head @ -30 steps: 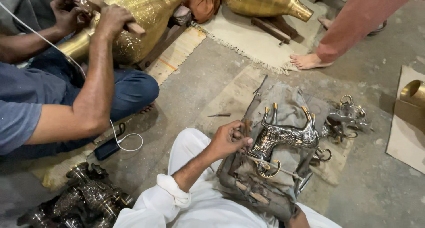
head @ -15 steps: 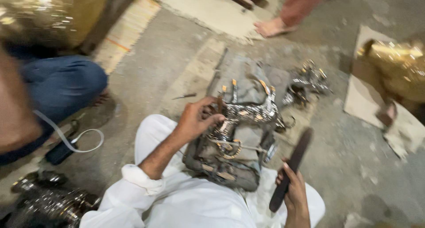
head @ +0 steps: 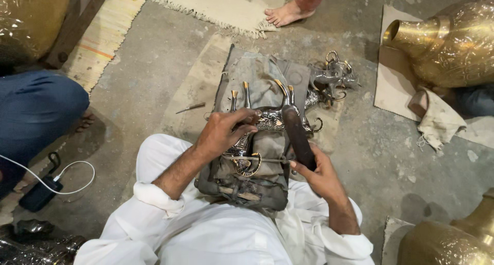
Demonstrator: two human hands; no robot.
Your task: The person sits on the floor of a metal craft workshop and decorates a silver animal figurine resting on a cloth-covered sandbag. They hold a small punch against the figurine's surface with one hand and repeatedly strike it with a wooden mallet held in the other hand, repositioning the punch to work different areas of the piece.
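Hands have shifted since earlier: right hand (head: 321, 175), formerly low beside the knee, now clasps the dark wooden mallet (head: 298, 136) over the ornate metal casting (head: 267, 122), which the left hand (head: 224, 134) pins onto the grey pad (head: 257, 80).

The casting (head: 267, 122) is partly hidden by the left hand (head: 224, 132); the brass vessel (head: 446, 41) is cut off at the edge.

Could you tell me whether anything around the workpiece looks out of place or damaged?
Nothing looks damaged. One small thin tool lies loose on the floor, left of the grey cloth pad; the left hand steadies the metal piece while the right hand holds a dark mallet.
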